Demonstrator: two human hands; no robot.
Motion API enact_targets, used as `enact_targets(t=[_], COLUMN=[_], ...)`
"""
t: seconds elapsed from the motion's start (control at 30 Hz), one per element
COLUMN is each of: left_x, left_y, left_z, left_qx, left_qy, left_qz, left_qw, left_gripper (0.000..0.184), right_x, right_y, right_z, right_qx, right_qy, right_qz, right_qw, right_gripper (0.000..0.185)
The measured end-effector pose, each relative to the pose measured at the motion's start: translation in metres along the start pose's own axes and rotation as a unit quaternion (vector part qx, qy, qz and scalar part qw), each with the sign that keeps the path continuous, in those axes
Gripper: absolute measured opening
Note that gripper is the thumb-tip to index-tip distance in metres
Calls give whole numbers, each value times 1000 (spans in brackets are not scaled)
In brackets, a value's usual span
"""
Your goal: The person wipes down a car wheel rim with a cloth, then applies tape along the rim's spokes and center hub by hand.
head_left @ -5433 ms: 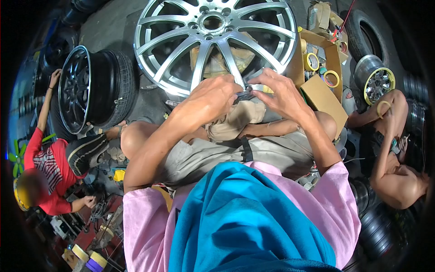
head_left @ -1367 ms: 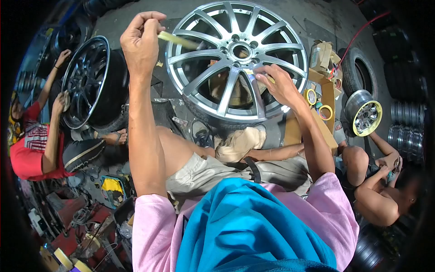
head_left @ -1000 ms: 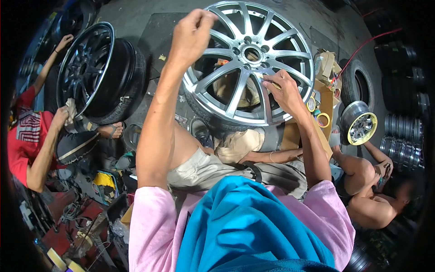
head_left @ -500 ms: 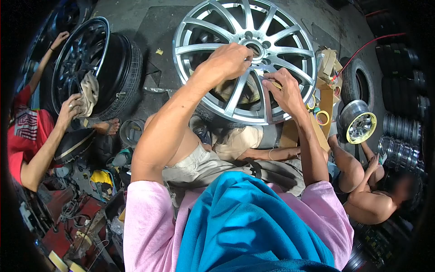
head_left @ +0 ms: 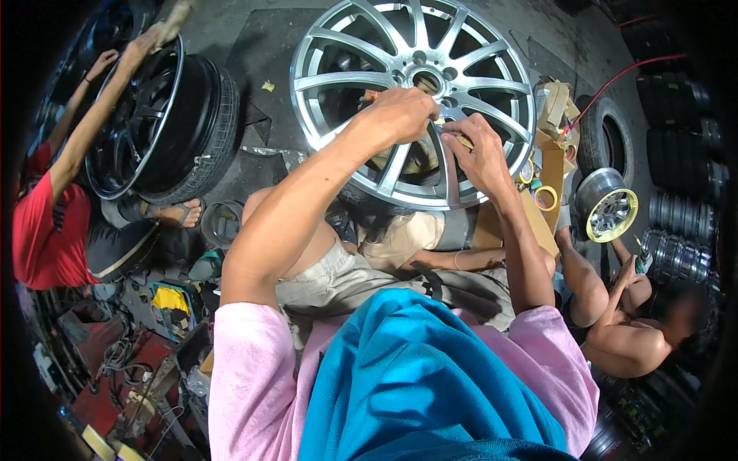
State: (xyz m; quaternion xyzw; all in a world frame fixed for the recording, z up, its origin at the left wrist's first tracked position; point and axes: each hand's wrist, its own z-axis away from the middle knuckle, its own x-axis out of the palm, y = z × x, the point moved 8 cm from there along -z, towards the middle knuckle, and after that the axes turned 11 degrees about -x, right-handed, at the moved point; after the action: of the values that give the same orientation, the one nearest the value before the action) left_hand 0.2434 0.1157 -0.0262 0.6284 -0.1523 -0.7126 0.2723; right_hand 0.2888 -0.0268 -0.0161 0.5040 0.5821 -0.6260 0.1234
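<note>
The L hand [head_left: 411, 113] is bent over the lower part of the hub of the silver wheel [head_left: 421, 38], w/ fingers curled closely together; their tips are hidden, so I cannot tell what they pinch. Just beside it, the R hand [head_left: 482, 150] is half closed, fingers bent around a small yellow piece [head_left: 466, 142], which is mostly covered by them. The wheel is directly in front of the person, lying face up near the floor, its upper edge cut off by the view; its many thin spokes are of shiny metal w/ brushed look, and what lies under them is in shadow.

To the R of it stands an open cardboard box [head_left: 492, 224] w/ ring-shaped yellow tape rolls [head_left: 546, 198] inside; other contents are too small to tell. Beyond are a dull black rubber tyre [head_left: 615, 142] and a small chrome wheel [head_left: 598, 187] w/ yellow lip. On the L, a co-worker in red shirt [head_left: 54, 238] reaches over a glossy dark wheel [head_left: 157, 115] w/ a pale cloth [head_left: 175, 21], blurred and partly lost in the dark edge
</note>
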Motion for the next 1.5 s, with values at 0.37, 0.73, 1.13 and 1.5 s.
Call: enact_targets(t=[0.37,0.73,1.13,1.5], left_x=[3,-5,25,2], left_y=[5,-4,3,-26], left_z=[0,-21,-29,-61], left_qx=[-1,-3,26,-55], left_qy=[-19,29,35,173], left_qz=[-1,18,-46,-49], left_qw=[1000,999,998,982], left_gripper=[29,21,27,23], right_x=[6,-26,-48,-66], right_y=[3,3,28,29], right_z=[4,-12,29,49], right_qx=[30,11,39,77], right_qy=[41,94,125,156], right_qz=[30,36,36,20], right_qw=[998,995,991,985], right_gripper=[24,24,25,26])
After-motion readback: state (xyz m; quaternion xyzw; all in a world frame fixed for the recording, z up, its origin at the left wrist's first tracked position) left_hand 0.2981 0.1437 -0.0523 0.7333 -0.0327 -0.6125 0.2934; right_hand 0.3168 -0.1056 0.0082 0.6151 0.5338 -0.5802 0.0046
